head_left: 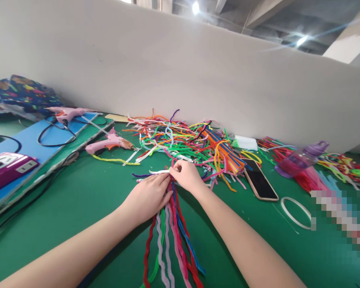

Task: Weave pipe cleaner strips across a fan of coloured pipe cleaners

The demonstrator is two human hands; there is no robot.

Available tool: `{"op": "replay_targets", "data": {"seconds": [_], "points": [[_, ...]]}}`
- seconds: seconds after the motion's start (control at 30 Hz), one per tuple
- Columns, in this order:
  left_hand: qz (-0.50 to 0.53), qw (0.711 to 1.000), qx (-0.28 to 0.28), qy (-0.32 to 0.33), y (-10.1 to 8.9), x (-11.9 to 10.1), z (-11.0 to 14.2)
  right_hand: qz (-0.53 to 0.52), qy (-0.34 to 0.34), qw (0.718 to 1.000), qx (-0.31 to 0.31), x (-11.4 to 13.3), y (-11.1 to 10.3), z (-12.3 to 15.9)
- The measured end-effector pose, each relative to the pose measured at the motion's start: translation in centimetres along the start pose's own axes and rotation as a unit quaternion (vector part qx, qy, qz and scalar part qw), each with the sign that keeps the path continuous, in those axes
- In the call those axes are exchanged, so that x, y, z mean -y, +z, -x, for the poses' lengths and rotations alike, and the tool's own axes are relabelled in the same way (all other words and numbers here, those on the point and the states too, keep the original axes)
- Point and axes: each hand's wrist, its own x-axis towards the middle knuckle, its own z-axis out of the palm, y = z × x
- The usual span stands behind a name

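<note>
A bundle of wavy pipe cleaners [171, 236] in red, pink, white, green and blue lies on the green table [87, 192], running toward me. My left hand [148, 196] is closed over the bundle's far end. My right hand [186, 175] pinches the same end next to a white strip [159, 172]. Just beyond both hands sprawls a big heap of loose coloured pipe cleaners [192, 142].
Two pink glue guns [109, 143] [66, 114] lie at the left, one on a blue board [33, 142] with black cables. A phone [259, 179], a white ring [295, 212] and a purple bottle [301, 160] lie at the right. A white partition wall stands behind.
</note>
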Motion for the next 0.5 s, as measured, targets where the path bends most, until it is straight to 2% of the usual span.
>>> {"op": "replay_targets", "data": {"seconds": [0.33, 0.5], "points": [[-0.012, 1.0, -0.024, 0.011, 0.06, -0.07, -0.09, 0.056, 0.005, 0.998, -0.033, -0.16, 0.34, 0.03], [-0.003, 1.0, -0.01, 0.003, -0.1, -0.11, 0.01, 0.073, -0.003, 0.997, -0.039, -0.24, 0.55, 0.12]]}}
